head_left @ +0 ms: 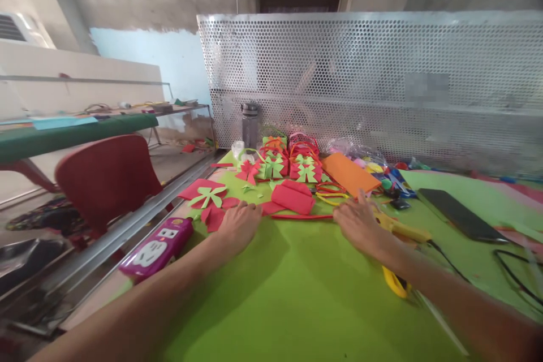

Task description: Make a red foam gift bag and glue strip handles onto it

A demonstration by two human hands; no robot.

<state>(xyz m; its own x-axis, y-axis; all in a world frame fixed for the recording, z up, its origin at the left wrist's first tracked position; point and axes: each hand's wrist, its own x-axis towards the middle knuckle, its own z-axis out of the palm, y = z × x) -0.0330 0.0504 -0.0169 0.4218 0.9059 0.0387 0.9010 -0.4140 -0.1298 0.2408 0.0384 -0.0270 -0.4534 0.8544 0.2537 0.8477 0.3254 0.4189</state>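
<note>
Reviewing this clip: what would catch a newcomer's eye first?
Likely the red bags with green bows, clustered before the perforated metal panel. Next, the long red strip between the left hand and right hand, over the bright green work surface. The purple power strip also stands out, left of the left hand.

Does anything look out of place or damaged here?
A red scrap lies on the floor at back left, so it looks dropped. The pale-blue wall paint has a ragged edge, perhaps from peeling.
</note>
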